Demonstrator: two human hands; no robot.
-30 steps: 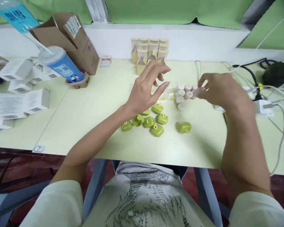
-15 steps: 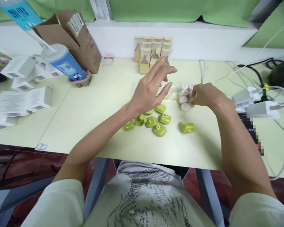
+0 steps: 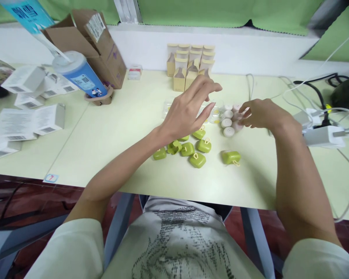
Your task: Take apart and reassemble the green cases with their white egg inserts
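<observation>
Hovering with the left hand (image 3: 187, 108) above the middle of the surface (image 3: 119, 112), fingers loosely bent, thumb apart, gripping nothing visible. Reaching with the right hand (image 3: 258, 112) to the right side of a bunch of pale round pots (image 3: 228, 131), fingers curled against or just beside the outermost ones; cannot tell whether pinching one or merely touching, given the blur there.

As for progress: standing close together in one bunch, just right of some clear plastic packaging (image 3: 216, 113) partly hidden by the left hand. Judging the bunching of the pots well along, though perhaps not finished, with the right hand at the edge. Already set upright in close rows near the wall (image 3: 151, 46): yellow boxes (image 3: 179, 79), flaps raised. Lying loosely grouped on the near side of the left hand: green cases (image 3: 197, 159) with small yellow loops, plus a flower-shaped green piece (image 3: 174, 147). Left apart to the right: a single green case (image 3: 231, 157).
</observation>
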